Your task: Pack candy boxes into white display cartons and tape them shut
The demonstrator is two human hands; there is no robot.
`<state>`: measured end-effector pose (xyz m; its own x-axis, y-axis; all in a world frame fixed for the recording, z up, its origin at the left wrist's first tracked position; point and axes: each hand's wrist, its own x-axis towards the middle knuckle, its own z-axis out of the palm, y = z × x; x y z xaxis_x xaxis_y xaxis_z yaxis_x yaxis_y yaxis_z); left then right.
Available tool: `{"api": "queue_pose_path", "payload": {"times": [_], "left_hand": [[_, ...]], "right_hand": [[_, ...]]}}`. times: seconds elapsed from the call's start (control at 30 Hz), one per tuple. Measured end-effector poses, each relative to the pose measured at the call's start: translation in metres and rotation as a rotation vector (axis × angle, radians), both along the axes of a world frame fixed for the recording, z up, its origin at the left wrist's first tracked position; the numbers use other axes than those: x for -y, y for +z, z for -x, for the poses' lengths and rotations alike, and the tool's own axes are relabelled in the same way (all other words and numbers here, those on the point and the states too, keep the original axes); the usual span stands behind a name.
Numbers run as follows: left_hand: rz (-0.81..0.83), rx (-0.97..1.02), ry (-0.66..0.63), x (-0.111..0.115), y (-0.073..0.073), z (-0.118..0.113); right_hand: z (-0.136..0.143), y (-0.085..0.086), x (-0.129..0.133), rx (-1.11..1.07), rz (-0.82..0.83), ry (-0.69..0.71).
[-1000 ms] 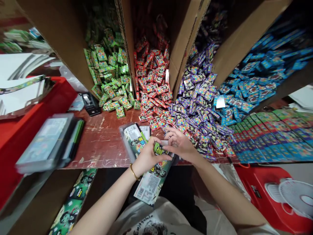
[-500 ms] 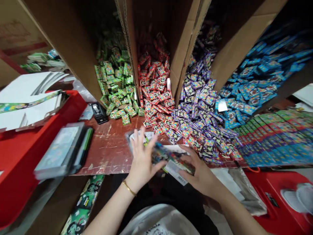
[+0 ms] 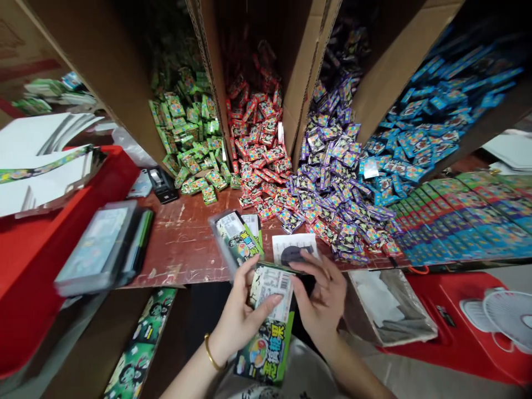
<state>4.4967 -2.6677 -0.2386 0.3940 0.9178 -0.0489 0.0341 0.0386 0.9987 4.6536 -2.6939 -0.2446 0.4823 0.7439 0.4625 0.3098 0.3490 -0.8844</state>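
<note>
At lower centre, the slim green-and-black printed carton (image 3: 270, 335) lies between your hands, its long axis nearly upright in the frame, the top leaning slightly right. Your left hand (image 3: 236, 313), which overlaps it more, pinches it, thumb across the white barcode panel (image 3: 270, 282). Your right hand (image 3: 324, 299) stands at the carton's upper right, fingers bent and parted, thumb tip at the edge; whether it grips cannot be told. Just beyond, a white paper sheet with a dark patch (image 3: 294, 242) rests on the scratched dark-red tabletop (image 3: 178, 244). Across the upper frame lie heaped small green packets (image 3: 195, 149), red packets (image 3: 257, 158), purple packets (image 3: 332, 172) and blue packets (image 3: 415, 149).
</note>
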Motion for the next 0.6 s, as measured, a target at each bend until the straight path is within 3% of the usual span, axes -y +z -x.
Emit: {"api": "queue_pose_path", "payload": {"times": [0.17,0.33,0.47,0.6], "left_hand": [[0.054,0.059,0.14,0.009,-0.01,0.003],[-0.013,0.028,0.194,0.009,-0.015,0.008],[-0.006,0.012,0.227,0.012,-0.016,0.01],[-0.123,-0.029,0.293,0.023,-0.02,0.013]], "right_hand": [[0.019,-0.016,-0.001,-0.299,0.036,0.101],[0.018,-0.022,-0.012,-0.595,0.306,0.348],[0.021,-0.019,-0.014,-0.59,0.3,0.345],[0.017,-0.017,-0.018,-0.583,0.392,0.428]]}}
